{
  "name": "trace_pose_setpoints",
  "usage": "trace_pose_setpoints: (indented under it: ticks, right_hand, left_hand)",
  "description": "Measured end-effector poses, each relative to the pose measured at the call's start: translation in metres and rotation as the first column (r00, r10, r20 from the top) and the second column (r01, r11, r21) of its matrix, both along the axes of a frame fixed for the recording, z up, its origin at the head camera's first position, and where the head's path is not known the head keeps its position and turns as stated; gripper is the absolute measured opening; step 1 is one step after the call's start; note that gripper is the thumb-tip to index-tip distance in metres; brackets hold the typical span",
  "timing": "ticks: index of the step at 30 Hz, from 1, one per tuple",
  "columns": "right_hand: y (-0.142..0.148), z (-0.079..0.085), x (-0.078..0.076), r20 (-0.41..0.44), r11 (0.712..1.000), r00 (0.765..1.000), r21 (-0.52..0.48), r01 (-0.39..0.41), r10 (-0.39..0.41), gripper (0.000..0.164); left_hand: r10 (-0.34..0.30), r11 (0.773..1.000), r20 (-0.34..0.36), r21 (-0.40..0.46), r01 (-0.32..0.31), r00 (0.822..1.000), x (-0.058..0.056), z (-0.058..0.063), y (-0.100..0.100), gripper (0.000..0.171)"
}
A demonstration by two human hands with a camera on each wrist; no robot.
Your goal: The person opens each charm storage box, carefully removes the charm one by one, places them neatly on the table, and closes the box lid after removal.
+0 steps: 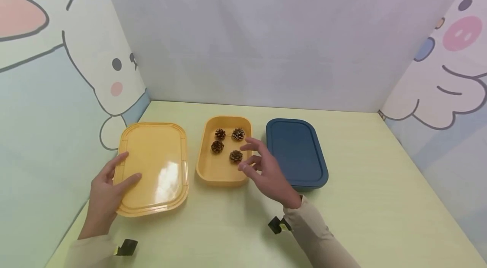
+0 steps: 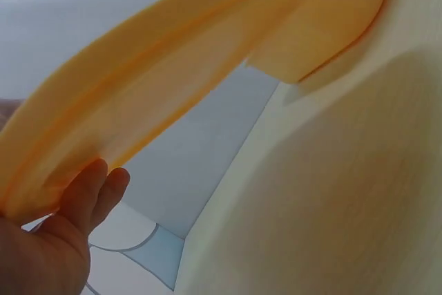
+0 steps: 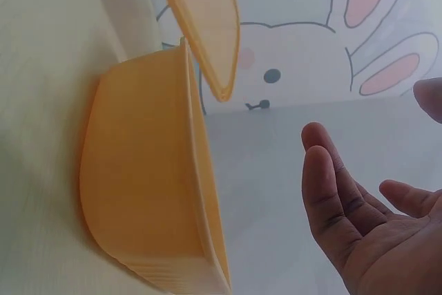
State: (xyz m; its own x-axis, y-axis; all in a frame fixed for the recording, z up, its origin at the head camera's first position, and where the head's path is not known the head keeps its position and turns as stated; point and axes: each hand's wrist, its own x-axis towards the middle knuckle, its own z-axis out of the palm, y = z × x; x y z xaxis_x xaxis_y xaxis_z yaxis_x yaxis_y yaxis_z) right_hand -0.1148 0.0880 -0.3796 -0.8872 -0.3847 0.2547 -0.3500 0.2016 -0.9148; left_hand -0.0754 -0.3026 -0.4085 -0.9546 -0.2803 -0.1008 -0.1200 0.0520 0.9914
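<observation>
My left hand [image 1: 106, 194] grips a yellow lid [image 1: 152, 166] by its left edge, thumb on top and fingers underneath. In the left wrist view the lid [image 2: 159, 74] is held above the table, tilted. A yellow container [image 1: 224, 177] stands without a cover in the middle. Inside it lie several pine cones [image 1: 236, 156]. Over the container's right edge hovers my right hand [image 1: 268, 170], fingers loosely bent and holding nothing. In the right wrist view that hand [image 3: 373, 233] is apart from the container's wall [image 3: 138, 170].
A dark blue lidded container [image 1: 296, 154] stands right of the yellow one, partly behind my right hand. The pale yellow table [image 1: 365, 200] meets a grey back wall [image 1: 258, 39] and side walls with cartoon animals.
</observation>
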Motion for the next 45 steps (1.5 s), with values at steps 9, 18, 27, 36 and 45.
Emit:
trace_pose_setpoints:
  ticks: [9,18,27,36,45]
  right_hand:
    - [-0.002,-0.002,0.000,0.021,1.000,1.000,0.020,0.000,-0.001,0.061]
    - [-0.003,-0.005,-0.001,0.039,1.000,0.999,0.021,-0.003,0.002,0.059]
    - [-0.004,-0.007,-0.002,0.059,1.000,0.998,0.016,-0.012,0.011,0.058]
    - [-0.006,-0.008,-0.003,0.069,0.999,0.997,0.027,-0.021,0.019,0.058]
    - [-0.009,-0.008,-0.004,0.084,0.998,0.996,0.056,-0.001,-0.004,0.059]
  left_hand:
    - [-0.099,0.928,0.077,-0.352,0.120,0.992,-0.027,-0.011,-0.016,0.076]
    - [-0.141,0.856,0.106,-0.486,0.175,0.984,-0.057,-0.010,-0.020,0.077]
    - [-0.149,0.849,0.102,-0.497,0.181,0.983,-0.065,-0.018,-0.021,0.076]
    - [-0.169,0.813,0.140,-0.540,0.218,0.976,-0.079,-0.022,-0.026,0.081]
    - [-0.159,0.766,0.188,-0.596,0.241,0.969,-0.087,-0.030,-0.031,0.086]
